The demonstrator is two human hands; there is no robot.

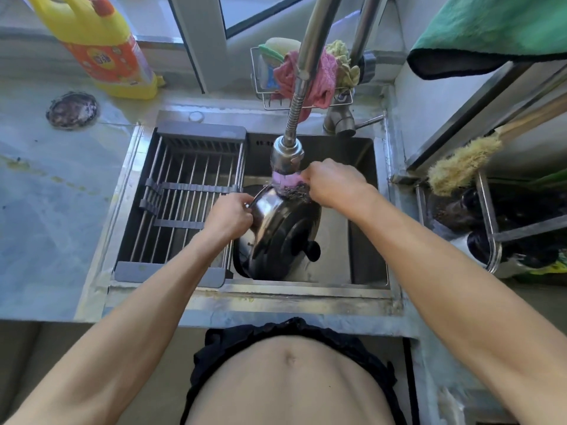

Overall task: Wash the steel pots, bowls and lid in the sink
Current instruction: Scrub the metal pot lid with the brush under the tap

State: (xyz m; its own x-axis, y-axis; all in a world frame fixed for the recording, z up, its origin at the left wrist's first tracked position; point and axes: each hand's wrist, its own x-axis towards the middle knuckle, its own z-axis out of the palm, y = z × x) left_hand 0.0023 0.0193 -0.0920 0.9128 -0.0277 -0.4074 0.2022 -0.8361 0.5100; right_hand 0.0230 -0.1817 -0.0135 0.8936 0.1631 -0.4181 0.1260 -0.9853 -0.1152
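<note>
Fingers [245,199] seemingly grip a lid [285,237] over the sink [362,240] by the counter [55,210].

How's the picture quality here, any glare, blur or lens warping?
Head view: daylight falls from the window, with bright glare on the steel pot; wide-angle bending curves the counter edges and forearms; the right hand and its scrubber look slightly soft.

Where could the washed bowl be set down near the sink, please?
The drying rack over the sink's left half has bare bars. The counter between detergent bottle and rack is bare too. The basin under the faucet head is crowded with the lid and both hands.
</note>
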